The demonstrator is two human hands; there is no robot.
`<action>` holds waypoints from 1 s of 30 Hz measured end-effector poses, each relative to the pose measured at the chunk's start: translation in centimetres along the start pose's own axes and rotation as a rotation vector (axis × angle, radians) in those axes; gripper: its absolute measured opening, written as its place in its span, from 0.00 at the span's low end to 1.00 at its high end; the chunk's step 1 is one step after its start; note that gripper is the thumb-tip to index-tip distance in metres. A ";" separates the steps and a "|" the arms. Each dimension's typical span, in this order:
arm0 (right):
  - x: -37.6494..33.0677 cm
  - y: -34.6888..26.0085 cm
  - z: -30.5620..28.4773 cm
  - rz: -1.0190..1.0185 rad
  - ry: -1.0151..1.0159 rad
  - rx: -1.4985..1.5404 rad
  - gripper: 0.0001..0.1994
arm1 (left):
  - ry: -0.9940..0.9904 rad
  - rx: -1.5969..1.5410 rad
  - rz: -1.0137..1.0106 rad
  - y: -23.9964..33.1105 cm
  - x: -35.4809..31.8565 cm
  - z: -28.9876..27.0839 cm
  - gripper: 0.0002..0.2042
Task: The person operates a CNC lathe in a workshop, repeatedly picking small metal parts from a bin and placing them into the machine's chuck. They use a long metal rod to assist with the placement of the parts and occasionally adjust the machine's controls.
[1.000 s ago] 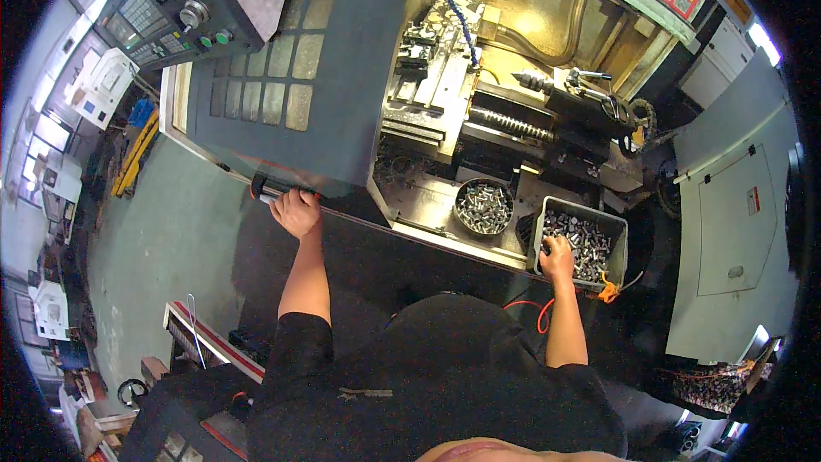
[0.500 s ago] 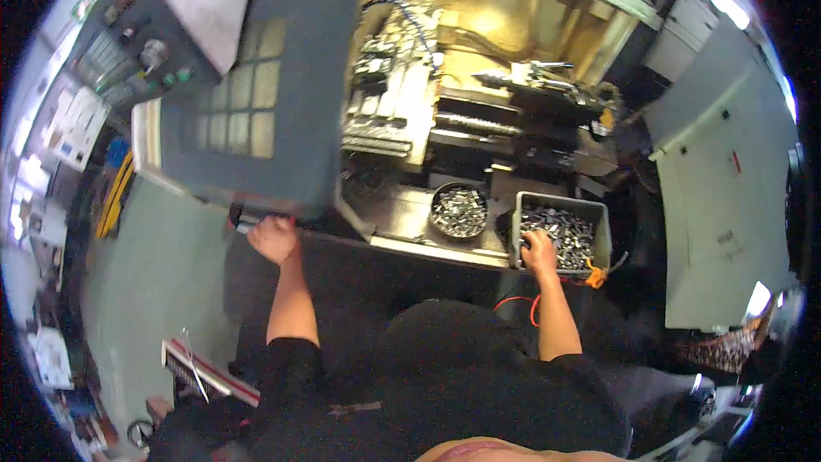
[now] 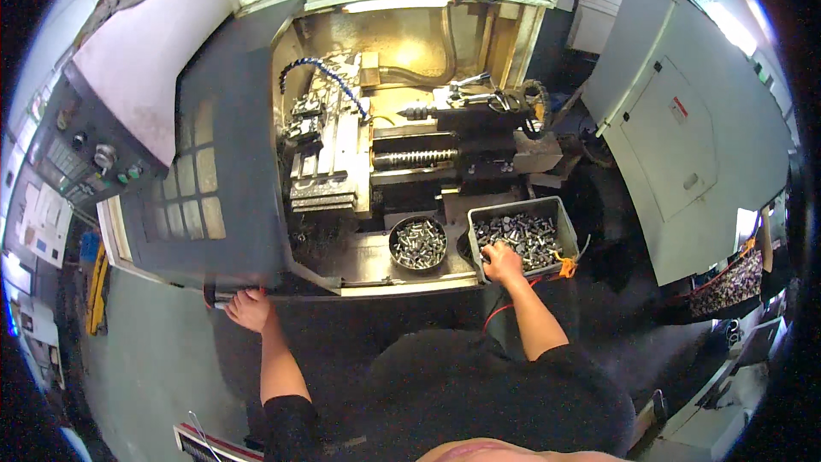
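My left hand (image 3: 248,310) is closed around the handle (image 3: 221,302) at the lower edge of a dark sliding machine door (image 3: 244,197). The door stands partly aside, with the lathe's lit inside showing to its right. My right hand (image 3: 503,263) is at the near left corner of a grey plastic bin (image 3: 560,216). Its fingers are curled over a dark object or the rim; which one I cannot tell. Many small metal parts (image 3: 534,244) lie in the bin. Left of it, a round container (image 3: 393,248) holds short shiny metal pieces (image 3: 419,244).
Behind the containers are the lathe's slide (image 3: 342,162), a lead screw (image 3: 416,158) and a blue coolant hose (image 3: 329,73). A control panel (image 3: 94,145) juts out at left. A grey cabinet (image 3: 684,137) stands at right. Near my right forearm a red hose (image 3: 496,316) hangs.
My view has shifted, so the machine and both hands appear farther left. The left hand stays on the door handle, and the right hand stays at the bin's near left corner.
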State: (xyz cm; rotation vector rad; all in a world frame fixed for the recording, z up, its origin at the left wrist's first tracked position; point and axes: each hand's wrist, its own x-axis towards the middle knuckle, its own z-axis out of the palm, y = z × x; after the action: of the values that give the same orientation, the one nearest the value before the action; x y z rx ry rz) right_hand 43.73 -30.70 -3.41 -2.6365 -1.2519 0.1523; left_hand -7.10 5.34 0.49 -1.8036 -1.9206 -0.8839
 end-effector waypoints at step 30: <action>0.0 1.8 1.8 0.017 0.124 0.260 0.12 | 0.020 -0.007 0.003 0.1 -0.1 -0.6 0.18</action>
State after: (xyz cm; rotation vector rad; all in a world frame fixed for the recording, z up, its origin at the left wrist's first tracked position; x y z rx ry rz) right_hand 44.78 -31.50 -5.59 -2.3966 -1.0895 0.1419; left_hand -7.06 4.88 0.90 -1.7950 -1.9044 -0.9051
